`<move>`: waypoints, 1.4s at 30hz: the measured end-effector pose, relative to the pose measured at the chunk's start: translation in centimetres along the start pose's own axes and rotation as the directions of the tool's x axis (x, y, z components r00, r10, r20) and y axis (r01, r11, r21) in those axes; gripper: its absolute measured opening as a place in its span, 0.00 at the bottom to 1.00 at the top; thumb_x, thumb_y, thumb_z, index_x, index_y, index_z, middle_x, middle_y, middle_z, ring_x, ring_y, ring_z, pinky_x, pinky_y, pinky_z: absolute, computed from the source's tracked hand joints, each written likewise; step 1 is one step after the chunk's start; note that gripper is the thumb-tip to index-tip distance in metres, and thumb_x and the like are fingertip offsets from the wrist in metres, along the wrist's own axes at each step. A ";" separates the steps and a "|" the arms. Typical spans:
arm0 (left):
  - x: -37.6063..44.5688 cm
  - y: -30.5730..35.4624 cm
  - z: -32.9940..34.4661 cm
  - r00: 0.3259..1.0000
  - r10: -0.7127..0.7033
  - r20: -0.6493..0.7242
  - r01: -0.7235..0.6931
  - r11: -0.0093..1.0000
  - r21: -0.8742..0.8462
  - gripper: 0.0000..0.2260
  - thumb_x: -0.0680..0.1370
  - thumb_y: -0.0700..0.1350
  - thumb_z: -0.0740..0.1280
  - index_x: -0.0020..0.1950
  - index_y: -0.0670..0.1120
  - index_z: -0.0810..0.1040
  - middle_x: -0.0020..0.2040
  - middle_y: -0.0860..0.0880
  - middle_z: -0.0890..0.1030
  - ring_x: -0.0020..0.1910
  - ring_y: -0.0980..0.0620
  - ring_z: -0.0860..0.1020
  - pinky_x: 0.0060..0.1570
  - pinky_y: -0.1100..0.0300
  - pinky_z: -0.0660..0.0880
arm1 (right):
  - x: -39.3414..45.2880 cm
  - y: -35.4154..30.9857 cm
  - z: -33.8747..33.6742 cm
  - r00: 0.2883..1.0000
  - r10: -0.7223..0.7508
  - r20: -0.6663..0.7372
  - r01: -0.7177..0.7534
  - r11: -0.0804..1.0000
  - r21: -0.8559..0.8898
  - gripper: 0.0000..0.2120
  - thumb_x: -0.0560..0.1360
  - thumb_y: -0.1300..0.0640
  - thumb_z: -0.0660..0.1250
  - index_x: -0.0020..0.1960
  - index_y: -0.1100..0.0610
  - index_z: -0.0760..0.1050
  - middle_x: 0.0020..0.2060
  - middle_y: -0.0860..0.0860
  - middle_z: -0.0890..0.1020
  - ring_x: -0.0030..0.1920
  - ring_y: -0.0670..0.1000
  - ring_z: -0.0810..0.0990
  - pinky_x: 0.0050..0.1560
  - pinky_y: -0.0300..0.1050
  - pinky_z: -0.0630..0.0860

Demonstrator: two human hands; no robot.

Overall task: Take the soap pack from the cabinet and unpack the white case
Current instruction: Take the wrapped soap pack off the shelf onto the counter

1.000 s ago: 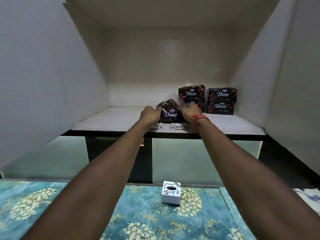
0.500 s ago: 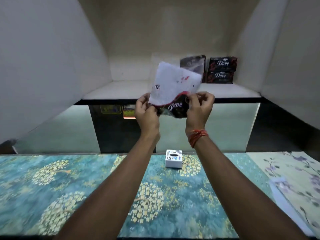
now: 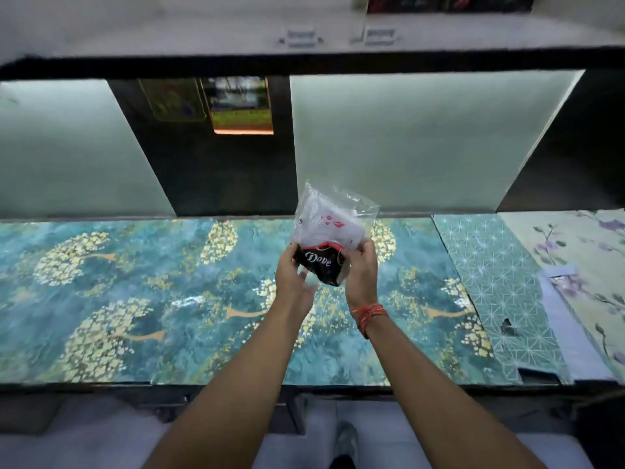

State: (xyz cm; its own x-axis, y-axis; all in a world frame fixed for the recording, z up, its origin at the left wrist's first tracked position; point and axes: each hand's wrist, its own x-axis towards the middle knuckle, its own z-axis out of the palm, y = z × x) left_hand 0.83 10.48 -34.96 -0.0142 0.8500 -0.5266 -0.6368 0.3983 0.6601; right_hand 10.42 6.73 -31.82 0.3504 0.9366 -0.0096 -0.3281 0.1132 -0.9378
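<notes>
I am holding the soap pack in mid-air at the centre of the frame, above the counter with the teal and gold flower pattern. The pack's dark lower part, lettered "Dove", is sitting between my two hands. Its clear plastic wrapper is standing up above my fingers, and a white case with small red marks is showing inside it.

My right hand is gripping the right side of the pack, fingers closed around it. A red thread band is circling that wrist. My left hand is touching the left side of the pack with the thumb at its upper edge; I cannot tell whether its fingers are clamping the pack or only resting against it.

A shelf edge is running across the top of the frame. More dark packs are sitting, blurred, at the upper right. Patterned sheets are lying at the right end of the counter.
</notes>
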 end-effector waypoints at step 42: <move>20.7 -2.3 -6.1 0.959 -0.106 -0.263 0.158 0.970 0.186 0.12 0.83 0.49 0.60 0.60 0.45 0.77 0.47 0.43 0.84 0.42 0.44 0.83 0.41 0.49 0.80 | 20.1 10.2 -1.8 0.643 0.714 0.277 -0.360 0.601 -0.714 0.16 0.72 0.58 0.71 0.59 0.61 0.77 0.53 0.55 0.83 0.52 0.51 0.80 0.53 0.49 0.75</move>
State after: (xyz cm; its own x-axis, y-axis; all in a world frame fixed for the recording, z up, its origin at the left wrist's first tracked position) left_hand -2.72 25.07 -50.66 -0.1493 0.6822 -0.7158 -0.4766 0.5846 0.6565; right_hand 15.67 26.13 -42.18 -0.2523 0.7746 -0.5799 0.3032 -0.5058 -0.8076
